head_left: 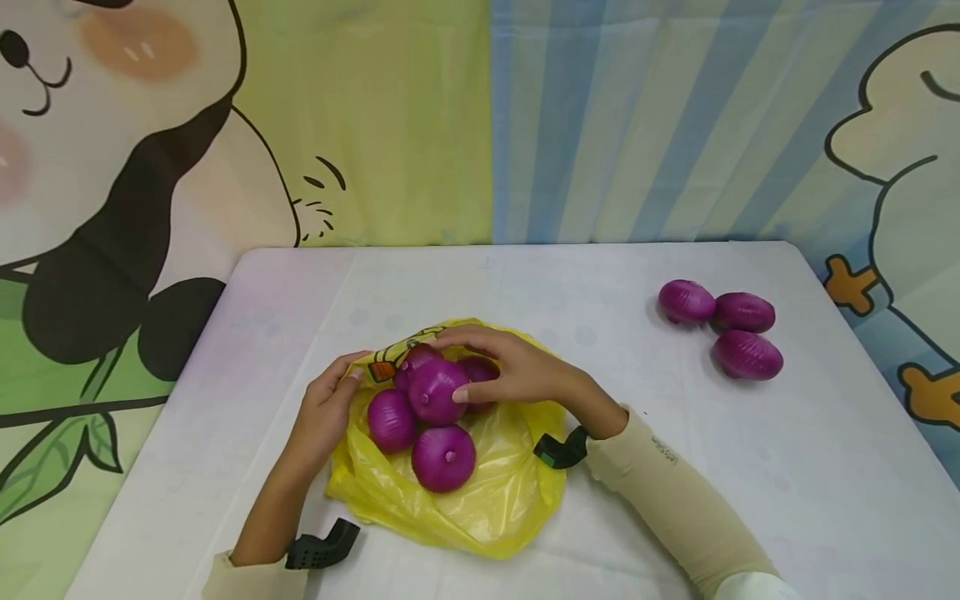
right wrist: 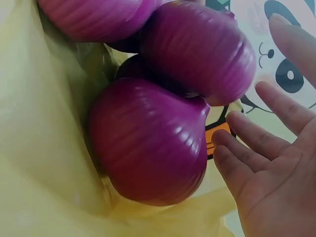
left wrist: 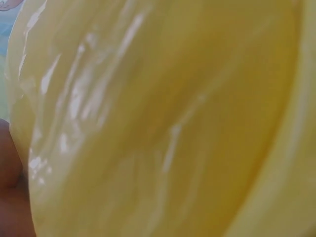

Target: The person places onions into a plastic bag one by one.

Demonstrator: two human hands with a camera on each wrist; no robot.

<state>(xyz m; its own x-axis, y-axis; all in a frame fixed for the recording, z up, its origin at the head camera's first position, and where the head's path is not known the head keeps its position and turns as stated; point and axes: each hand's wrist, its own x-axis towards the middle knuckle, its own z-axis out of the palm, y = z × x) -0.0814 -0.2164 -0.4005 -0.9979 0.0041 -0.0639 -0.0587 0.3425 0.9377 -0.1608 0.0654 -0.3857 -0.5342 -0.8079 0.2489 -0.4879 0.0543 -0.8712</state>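
Observation:
Several purple onions (head_left: 442, 459) sit piled in a yellow plastic bag (head_left: 517, 508) with its mouth spread wide. My left hand (head_left: 324, 408) grips the bag's left rim, thumb inside; yellow film (left wrist: 163, 128) fills most of the left wrist view. Over the pile reaches my right hand (head_left: 517, 367), its thumb at the topmost onion (head_left: 435, 392) and its fingers extended along the far side. In the right wrist view, the right hand (right wrist: 276, 168) has its fingers spread beside the onions (right wrist: 153, 143), palm facing them, not wrapped around any.
Three more purple onions (head_left: 746, 355) lie grouped on the white table (head_left: 600, 517) at the back right. Behind the table hangs a printed cloth (head_left: 405, 125) with cartoon animals. A black wrist mount (head_left: 562, 450) on the right arm overlaps the bag's right side.

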